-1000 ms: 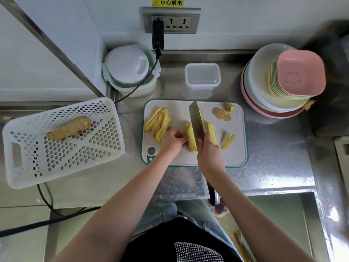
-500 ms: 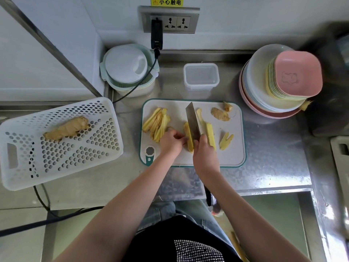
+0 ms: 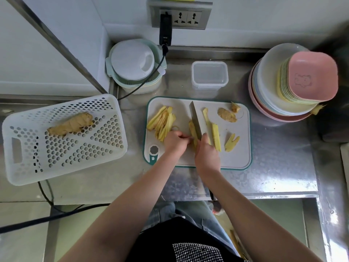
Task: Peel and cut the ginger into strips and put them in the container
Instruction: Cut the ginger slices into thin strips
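Steel knife (image 3: 195,118) shifted left, flat blade on fibrous ginger slab (image 3: 193,130)

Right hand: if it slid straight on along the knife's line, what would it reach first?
The right hand points up the knife. Bare cutting board lies ahead, then probably the clear container; depth is uncertain.

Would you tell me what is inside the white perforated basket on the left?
One unpeeled ginger root lies in the white basket; nothing else shows inside, and nothing covers its floor except the root.

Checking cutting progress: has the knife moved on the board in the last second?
Yes. The knife has shifted left on the board, toward the strip pile.
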